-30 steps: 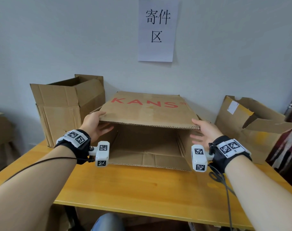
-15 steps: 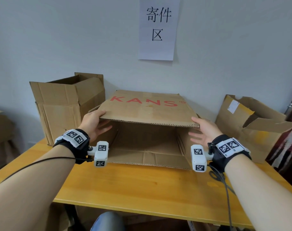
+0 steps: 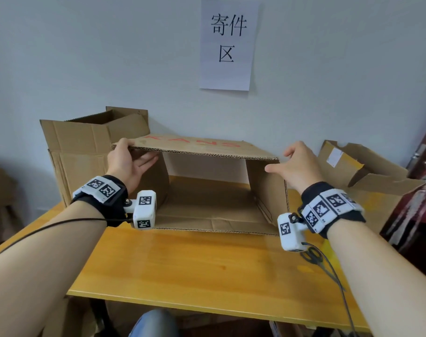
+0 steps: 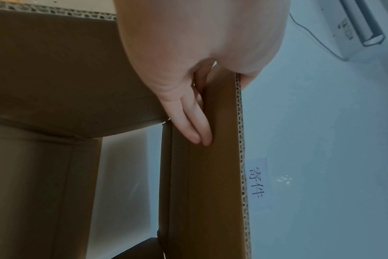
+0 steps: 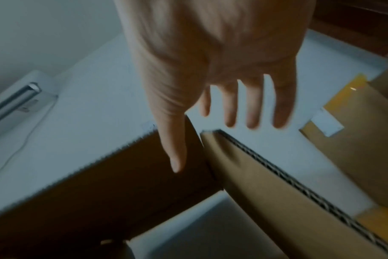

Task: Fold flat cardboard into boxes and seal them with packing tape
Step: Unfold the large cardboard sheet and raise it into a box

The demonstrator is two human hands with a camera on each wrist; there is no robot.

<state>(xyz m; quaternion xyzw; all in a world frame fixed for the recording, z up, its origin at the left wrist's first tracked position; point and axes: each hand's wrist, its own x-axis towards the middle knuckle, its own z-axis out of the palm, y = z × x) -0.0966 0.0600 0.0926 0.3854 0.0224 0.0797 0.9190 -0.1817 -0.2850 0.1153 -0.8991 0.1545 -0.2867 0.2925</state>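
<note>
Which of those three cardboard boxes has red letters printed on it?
The middle box, the one the left hand grips by its top panel. The left box and the right box show no red print.

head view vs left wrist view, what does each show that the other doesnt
Only the head view shows the right hand open beside the KANS box's right wall, the wooden table, and spare cartons at both sides.

Only the left wrist view shows the left hand's fingers lying flat under the top panel, thumb over its corrugated edge, plus a white wall unit.

Both show the left hand holding the box's top panel, and the paper sign.
</note>
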